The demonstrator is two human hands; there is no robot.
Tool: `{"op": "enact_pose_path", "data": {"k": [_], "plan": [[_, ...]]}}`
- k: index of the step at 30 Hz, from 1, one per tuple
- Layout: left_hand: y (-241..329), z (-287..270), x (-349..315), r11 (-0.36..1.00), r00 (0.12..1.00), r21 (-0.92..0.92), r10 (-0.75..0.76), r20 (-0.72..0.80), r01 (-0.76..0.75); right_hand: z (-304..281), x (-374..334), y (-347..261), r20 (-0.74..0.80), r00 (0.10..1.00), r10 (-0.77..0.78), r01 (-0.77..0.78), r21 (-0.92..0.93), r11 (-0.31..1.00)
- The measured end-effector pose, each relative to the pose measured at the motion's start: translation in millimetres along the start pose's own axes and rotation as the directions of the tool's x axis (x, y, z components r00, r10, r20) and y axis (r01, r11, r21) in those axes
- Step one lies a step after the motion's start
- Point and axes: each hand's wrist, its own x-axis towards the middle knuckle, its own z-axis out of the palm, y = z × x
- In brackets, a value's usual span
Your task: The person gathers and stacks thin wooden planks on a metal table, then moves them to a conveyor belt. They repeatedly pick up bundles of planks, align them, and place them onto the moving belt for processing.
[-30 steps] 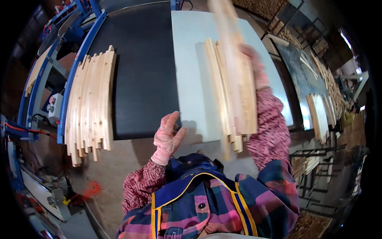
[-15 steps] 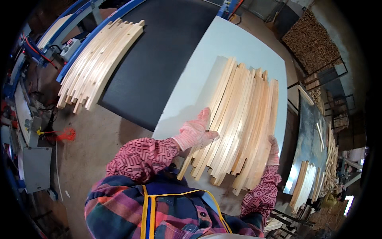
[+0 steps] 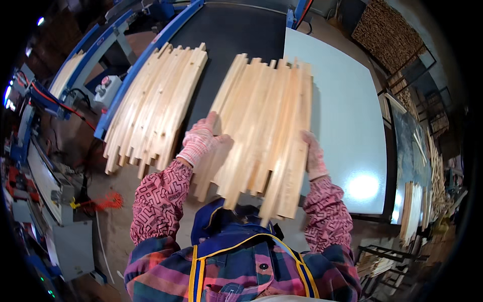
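Observation:
A wide row of pale wooden strips (image 3: pixel 261 116), laid side by side with uneven ends, is squeezed between my two gloved hands. My left hand (image 3: pixel 198 140) presses on its left edge, thumb over the top and fingers along the side. On the right edge, my right hand (image 3: pixel 315 157) grips the outermost strip, its fingers partly hidden. The row lies across the seam between a black belt surface (image 3: pixel 241 27) and a pale grey board (image 3: pixel 347 116). Whether it is lifted or sliding I cannot tell.
Left of my row, a second row of wooden strips (image 3: pixel 151 108) lies on the black surface beside a blue machine rail (image 3: pixel 151 53). A grey control box (image 3: pixel 107 90) sits beyond the rail. At right stands a metal-topped table (image 3: pixel 410 136) with more strips.
Both hands have moved the row of wooden strips left, off much of the pale board and over the black surface, close to the other row. The view has shifted too.

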Motion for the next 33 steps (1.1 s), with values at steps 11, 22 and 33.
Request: {"op": "enact_pose_path", "data": {"k": [11,22,33], "plan": [[-32.3,-24.2,4.2,0.982,0.983,0.033,-0.185,0.016,0.184,4.8,33.8,27.6,0.060,0.985,-0.159,0.151,0.125,0.981],[-25.4,-25.5,4.3,0.979,0.980,0.051,-0.197,-0.011,0.198,-81.9,19.6,-44.6,-0.476,0.856,-0.203,-0.502,-0.858,-0.105],[-3.8,-22.9,8.6,0.985,0.982,0.036,-0.169,0.081,0.167,-74.5,27.7,15.0,-0.176,0.922,-0.346,-0.353,-0.752,-0.557]]}}
